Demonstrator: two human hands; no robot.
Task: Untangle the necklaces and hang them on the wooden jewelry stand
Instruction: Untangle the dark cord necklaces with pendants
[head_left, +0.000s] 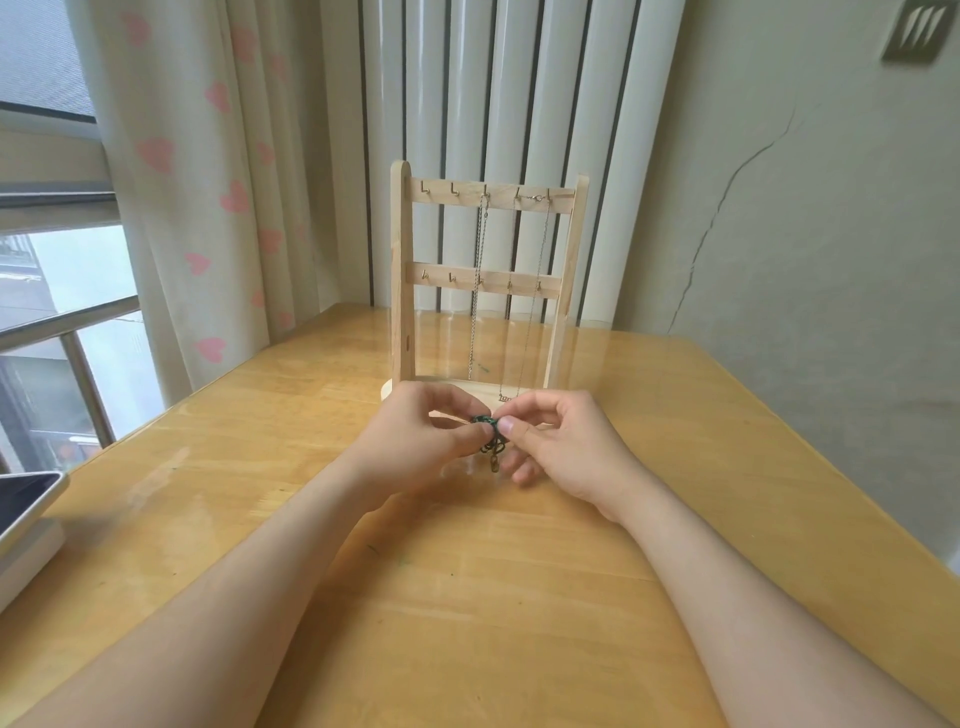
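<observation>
Low in the frame our forearms reach over the wooden table (467, 597). At centre, our left hand (421, 431) and right hand (561, 447) nearly meet, each pinching the dark green tangled necklace (488, 436) between thumb and fingertips. Its bunched chain dangles just below, between the two hands. Just behind them, toward upper centre, stands the wooden jewelry stand (400, 270). Two silver necklaces (477, 291) hang from its top-rail hooks.

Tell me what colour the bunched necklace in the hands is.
The necklace is dark green, best seen in head view.
</observation>
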